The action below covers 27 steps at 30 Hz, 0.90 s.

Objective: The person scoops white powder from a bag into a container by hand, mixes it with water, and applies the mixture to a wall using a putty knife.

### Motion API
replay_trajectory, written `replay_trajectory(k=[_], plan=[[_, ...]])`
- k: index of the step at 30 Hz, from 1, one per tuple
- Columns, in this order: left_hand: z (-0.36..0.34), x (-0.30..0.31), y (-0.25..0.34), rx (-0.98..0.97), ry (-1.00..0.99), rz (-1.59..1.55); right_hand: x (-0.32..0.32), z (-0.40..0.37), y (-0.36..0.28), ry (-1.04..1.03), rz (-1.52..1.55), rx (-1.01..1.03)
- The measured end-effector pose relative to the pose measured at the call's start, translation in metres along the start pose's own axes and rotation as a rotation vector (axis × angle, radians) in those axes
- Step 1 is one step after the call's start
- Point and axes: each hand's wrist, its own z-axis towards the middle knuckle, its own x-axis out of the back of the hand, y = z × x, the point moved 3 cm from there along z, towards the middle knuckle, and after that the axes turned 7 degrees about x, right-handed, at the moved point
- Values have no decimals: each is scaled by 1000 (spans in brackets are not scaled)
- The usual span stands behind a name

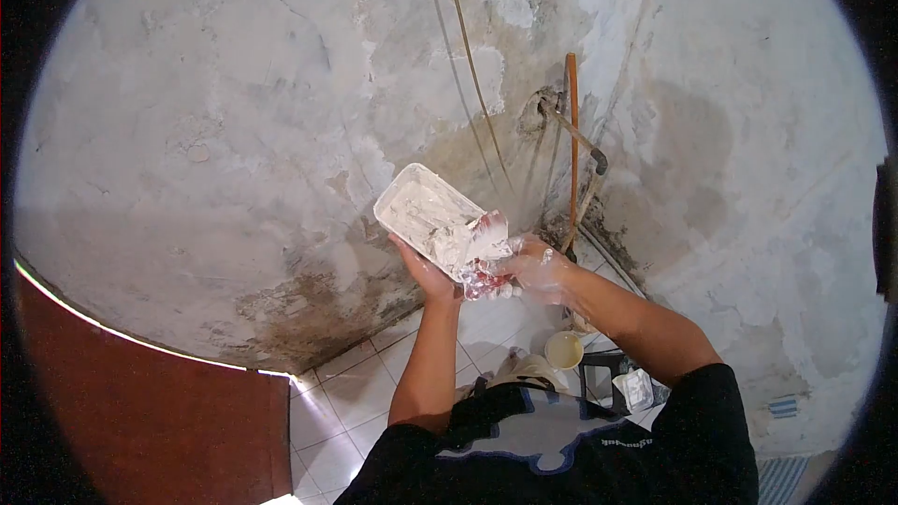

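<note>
My left hand [427, 271] is wrapped around the lower side of a white rectangular tray [385, 203], held up in front of the wall. Whitish paste [447, 245] coats the inside of the tray, thickest at its near right end. A clear plastic glove, smeared with white, covers my right hand [543, 271]. Its fingers are closed on a reddish scraper [488, 236], whose blade is coated in paste and rests at the tray's near right end. The scraper's handle is partly hidden by the glove.
Patchy, stained plaster walls [234, 112] meet in a corner with an orange-brown pole [572, 131] and a pipe [585, 145]. Below are a bucket [564, 351], a dark stool [599, 369] bearing a white container [634, 391], and floor tiles [355, 391]. A reddish-brown door [140, 402] stands left.
</note>
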Motion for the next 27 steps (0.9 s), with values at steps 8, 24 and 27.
replay_trajectory(k=[8, 24, 27], plan=[[-1, 12, -14, 213, -99, -135, -2, 15, -4, 23, -231, 17], [-19, 18, -30, 186, -85, -75, -10, 33, 16, 88, 119, 27], [-23, 35, -48, 290, -61, -111, -19, 20, 5, 138, 100, -11]])
